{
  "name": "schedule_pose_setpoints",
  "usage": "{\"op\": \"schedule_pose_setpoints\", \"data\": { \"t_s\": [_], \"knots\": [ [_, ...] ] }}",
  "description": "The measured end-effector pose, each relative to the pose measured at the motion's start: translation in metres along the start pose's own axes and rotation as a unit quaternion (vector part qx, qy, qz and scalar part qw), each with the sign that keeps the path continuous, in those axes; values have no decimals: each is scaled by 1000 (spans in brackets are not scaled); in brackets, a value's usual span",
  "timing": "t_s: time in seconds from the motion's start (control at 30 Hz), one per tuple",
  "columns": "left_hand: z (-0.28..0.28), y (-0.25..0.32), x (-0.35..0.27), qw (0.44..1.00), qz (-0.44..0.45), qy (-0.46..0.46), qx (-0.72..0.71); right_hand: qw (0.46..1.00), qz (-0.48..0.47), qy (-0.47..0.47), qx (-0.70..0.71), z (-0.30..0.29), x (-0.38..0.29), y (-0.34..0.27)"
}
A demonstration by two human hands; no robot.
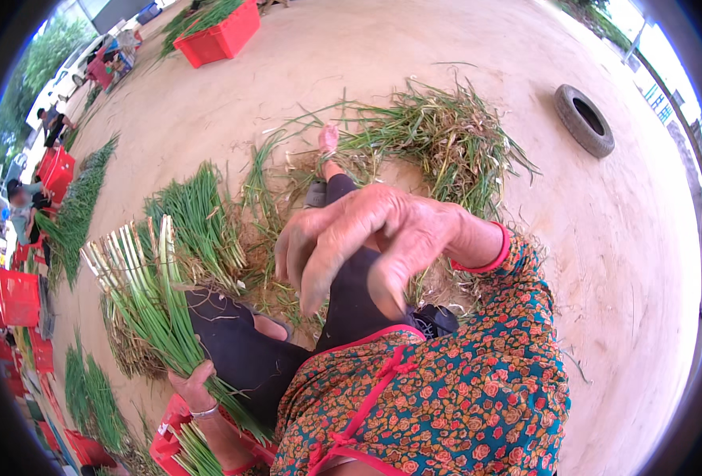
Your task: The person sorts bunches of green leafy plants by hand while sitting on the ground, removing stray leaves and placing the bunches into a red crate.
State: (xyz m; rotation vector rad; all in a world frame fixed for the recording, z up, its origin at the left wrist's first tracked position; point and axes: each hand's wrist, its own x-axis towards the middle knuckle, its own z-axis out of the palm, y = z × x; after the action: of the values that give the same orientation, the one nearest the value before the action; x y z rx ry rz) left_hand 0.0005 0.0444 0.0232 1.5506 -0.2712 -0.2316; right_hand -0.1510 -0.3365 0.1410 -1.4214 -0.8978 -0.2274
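My left hand point(195, 384), with a bracelet at the wrist, grips a bunch of green onions point(160, 309) around the leafy part. Their pale root ends fan out to the upper left, and the leaves hang past the wrist over a red crate point(169, 437) that holds more stalks. Large in the middle of the view is my right hand point(357, 244), raised above my dark trouser legs, fingers curled and apart, with nothing seen in it. A pile of green onions point(196, 214) lies on the ground beyond the held bunch.
Loose leaves and roots are heaped ahead point(446, 131). A tyre point(584, 121) lies at the right. A red crate of greens point(220, 38) stands farther off. At the left are people point(24, 214), red crates point(19, 297) and rows of greens point(83, 208).
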Motion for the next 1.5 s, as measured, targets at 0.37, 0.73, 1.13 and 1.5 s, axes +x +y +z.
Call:
{"op": "schedule_pose_setpoints", "data": {
  "t_s": [0.37,0.73,1.13,1.5],
  "knots": [
    [49,15,32,985,-90,-51,135,948,-261,141,112,22,-17,-37],
    [95,7,60,974,-116,-26,192,941,-150,250,172,-8,-87,-48],
    [77,18,55,981,-119,-9,154,911,-30,261,319,-19,-77,-35],
    [39,23,26,980,-145,-87,107,902,135,1,411,42,67,-20]
  ]
}}
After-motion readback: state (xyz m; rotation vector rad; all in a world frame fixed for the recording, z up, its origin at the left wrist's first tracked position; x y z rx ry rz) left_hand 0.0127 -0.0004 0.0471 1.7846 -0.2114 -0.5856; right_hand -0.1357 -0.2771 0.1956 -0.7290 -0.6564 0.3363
